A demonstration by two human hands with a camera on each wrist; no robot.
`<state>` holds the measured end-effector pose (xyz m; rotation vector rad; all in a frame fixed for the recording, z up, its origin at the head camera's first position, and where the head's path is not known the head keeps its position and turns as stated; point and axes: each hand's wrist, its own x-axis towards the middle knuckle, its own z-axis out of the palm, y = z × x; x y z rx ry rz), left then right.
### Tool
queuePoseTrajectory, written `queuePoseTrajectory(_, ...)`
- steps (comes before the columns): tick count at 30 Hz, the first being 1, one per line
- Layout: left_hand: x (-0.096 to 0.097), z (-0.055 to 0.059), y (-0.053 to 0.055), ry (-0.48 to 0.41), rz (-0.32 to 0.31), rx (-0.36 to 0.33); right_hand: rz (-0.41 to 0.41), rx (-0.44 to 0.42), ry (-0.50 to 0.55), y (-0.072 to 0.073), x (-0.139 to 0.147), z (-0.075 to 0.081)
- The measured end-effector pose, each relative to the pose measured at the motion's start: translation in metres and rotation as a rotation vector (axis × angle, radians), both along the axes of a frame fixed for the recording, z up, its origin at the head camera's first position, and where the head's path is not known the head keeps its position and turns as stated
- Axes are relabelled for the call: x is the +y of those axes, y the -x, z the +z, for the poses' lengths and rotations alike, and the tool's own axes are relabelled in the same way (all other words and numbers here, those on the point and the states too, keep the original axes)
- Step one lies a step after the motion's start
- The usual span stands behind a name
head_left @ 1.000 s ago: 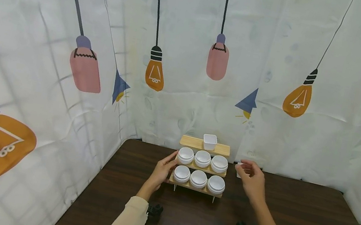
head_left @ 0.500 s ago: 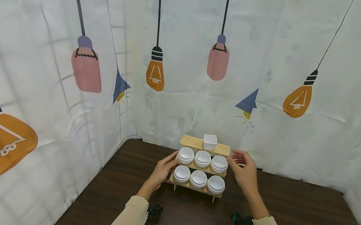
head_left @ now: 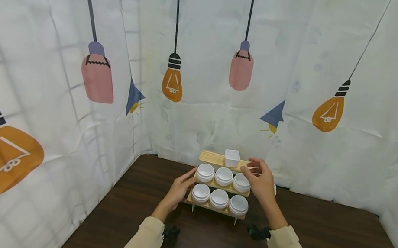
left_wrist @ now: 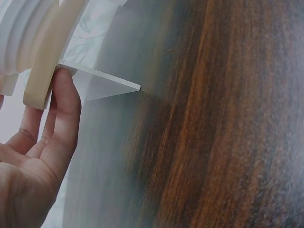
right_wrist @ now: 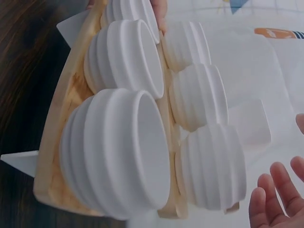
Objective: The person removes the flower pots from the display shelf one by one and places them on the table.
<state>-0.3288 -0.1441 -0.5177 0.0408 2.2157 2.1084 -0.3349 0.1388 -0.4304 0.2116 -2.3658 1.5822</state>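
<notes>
A tiered wooden stand (head_left: 209,157) holds two rows of round ribbed white cups (head_left: 223,176) and one square white cup (head_left: 231,159) on its top board. At the stand's left side my left hand (head_left: 178,190) grips its edge. In the left wrist view, fingers (left_wrist: 66,95) reach under the end of a wooden board (left_wrist: 40,76), beside a clear support leg (left_wrist: 102,78). My right hand (head_left: 261,182) is raised at the right end of the top board, fingers loosely bent and apart. Nothing shows between those fingers (right_wrist: 285,183) in the right wrist view.
A sliver of a white object (head_left: 275,189) shows behind my right wrist, mostly hidden. The dark wood table (head_left: 321,241) extends to both sides of the stand. A white curtain (head_left: 191,122) printed with lamps hangs right behind the table's far edge.
My right hand has moved left, from beside the white object right of the stand to the right end of the top board. The left hand stays on the stand, and the cups have not moved.
</notes>
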Motion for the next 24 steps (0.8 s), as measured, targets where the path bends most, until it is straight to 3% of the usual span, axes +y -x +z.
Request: queuePoseTrajectory(24, -0.001, 0.000, 0.001, 0.007, -0.011, 0.004, 0.006, -0.102, -0.007, 0.024, -0.024, 0.007)
